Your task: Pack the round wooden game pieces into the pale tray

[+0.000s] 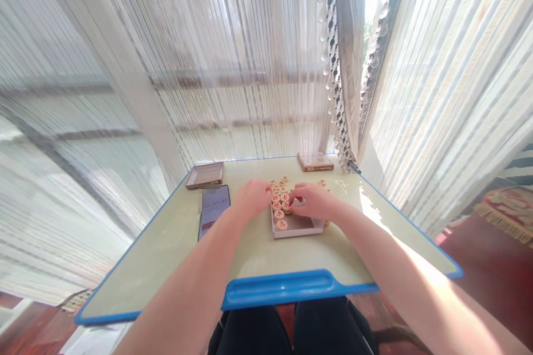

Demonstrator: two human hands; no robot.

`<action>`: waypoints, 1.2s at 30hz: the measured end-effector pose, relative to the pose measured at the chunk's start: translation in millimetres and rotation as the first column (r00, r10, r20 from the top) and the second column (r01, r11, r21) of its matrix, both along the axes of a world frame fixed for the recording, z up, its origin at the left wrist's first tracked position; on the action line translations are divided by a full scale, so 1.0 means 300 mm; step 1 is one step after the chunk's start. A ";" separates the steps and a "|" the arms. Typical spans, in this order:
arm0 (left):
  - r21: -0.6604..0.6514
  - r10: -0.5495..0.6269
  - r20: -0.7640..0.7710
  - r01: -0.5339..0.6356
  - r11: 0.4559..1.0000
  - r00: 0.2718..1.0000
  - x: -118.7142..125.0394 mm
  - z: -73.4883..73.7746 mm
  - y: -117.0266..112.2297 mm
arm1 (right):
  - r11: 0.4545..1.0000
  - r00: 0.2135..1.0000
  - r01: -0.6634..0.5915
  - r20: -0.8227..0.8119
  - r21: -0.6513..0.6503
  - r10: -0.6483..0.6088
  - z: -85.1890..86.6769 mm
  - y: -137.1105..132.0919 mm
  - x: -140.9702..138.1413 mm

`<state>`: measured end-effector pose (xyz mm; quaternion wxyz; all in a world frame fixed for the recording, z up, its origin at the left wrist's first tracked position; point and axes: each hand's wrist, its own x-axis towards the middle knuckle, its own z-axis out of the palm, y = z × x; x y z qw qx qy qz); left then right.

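Observation:
A shallow box (298, 232) lies open on the table, with round wooden Chinese chess pieces (282, 224) in it, marked in red, most of them in rows along its left side. My left hand (255, 197) is closed at the box's left wall, its fingertips on the rim near the far corner. Over the box's middle, my right hand (310, 199) pinches a chess piece (287, 208) between thumb and fingers, close beside the rows. More chess pieces (321, 182) lie beyond and to the right of the box, partly hidden by my right hand.
A phone (215, 208) lies left of my left forearm. Behind it sits a shallow box lid (205, 175). Another flat box (315, 161) rests at the table's far edge. The pale table (158, 266) has a blue rim with a groove in front. Curtains (250, 55) hang behind.

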<state>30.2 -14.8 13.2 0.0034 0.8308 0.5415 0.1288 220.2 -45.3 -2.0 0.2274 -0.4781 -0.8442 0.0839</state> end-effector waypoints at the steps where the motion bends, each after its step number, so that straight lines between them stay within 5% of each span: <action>1: 0.005 -0.001 -0.013 0.001 1.000 1.000 0.000 0.000 0.000 | 1.000 1.000 -0.002 -0.005 -0.005 0.002 -0.002 0.001 0.000; 12: 0.030 0.013 -0.096 -0.010 1.000 0.995 0.003 -0.002 0.002 | 1.000 0.999 -0.016 -0.043 0.009 0.016 0.005 -0.001 0.008; 20: -0.004 0.111 -0.130 -0.112 0.994 0.985 0.004 0.013 -0.007 | 0.953 0.949 0.304 0.090 -0.010 -0.302 0.008 0.043 0.065; 25: -0.040 0.103 -0.107 -0.107 0.993 0.989 0.000 0.000 0.003 | 0.947 0.934 0.314 0.198 -0.070 -0.296 -0.019 0.078 0.067; 36: -0.102 0.223 -0.041 -0.227 0.969 0.974 -0.049 -0.022 0.044 | 0.926 0.917 0.376 0.158 -0.040 -0.365 -0.042 0.094 0.046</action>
